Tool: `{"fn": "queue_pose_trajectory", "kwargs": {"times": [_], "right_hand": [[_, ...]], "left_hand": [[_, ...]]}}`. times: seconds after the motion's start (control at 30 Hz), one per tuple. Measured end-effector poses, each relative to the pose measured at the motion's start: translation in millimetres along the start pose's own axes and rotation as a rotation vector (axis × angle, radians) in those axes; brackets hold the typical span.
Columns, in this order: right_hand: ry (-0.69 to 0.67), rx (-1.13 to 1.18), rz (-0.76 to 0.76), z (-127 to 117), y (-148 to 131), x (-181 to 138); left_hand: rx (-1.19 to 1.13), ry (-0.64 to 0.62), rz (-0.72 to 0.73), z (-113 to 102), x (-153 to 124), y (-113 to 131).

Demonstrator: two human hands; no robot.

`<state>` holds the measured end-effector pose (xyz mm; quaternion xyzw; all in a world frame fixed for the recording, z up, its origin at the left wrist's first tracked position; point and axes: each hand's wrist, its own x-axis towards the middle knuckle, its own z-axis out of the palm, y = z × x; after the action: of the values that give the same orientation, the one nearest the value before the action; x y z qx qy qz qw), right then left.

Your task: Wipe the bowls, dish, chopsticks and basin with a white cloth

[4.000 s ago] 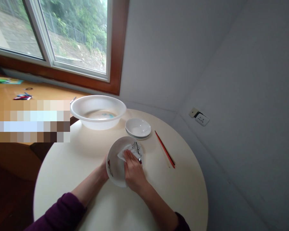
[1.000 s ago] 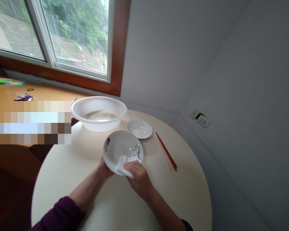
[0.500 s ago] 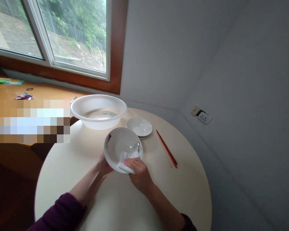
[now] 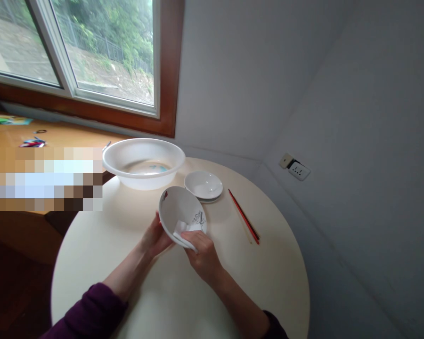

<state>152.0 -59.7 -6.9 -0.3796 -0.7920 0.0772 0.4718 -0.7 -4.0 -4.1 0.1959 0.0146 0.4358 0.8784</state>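
Observation:
A white bowl with a red mark and a dark scroll pattern inside is tilted above the table. My left hand is closed around its left underside, the fingers partly hidden behind it. At the lower right rim, my right hand presses a folded white cloth or tissue against the inside of the bowl. Just behind the bowl, a small stack of white dishes sits on the table.
A round cream table carries a large translucent white basin at the back left. Red and dark chopsticks lie on the right side. Beyond the left edge is a wooden desk. A wall socket is on the right.
The bowl has turned and tipped more onto its side, showing a narrower opening. Both hands stay on it, and the white cloth has shifted slightly inside.

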Motion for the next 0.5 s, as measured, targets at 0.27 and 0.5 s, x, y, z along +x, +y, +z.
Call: {"fn": "queue_pose_trajectory", "kwargs": {"times": [0.27, 0.5], "right_hand": [[-0.1, -0.038, -0.054, -3, 4, 1], [-0.132, -0.165, -0.089, -9, 9, 4]], "left_hand": [[-0.038, 0.195, 0.084, 21, 5, -2], [0.011, 0.278, 0.029, 11, 4, 1]]}}
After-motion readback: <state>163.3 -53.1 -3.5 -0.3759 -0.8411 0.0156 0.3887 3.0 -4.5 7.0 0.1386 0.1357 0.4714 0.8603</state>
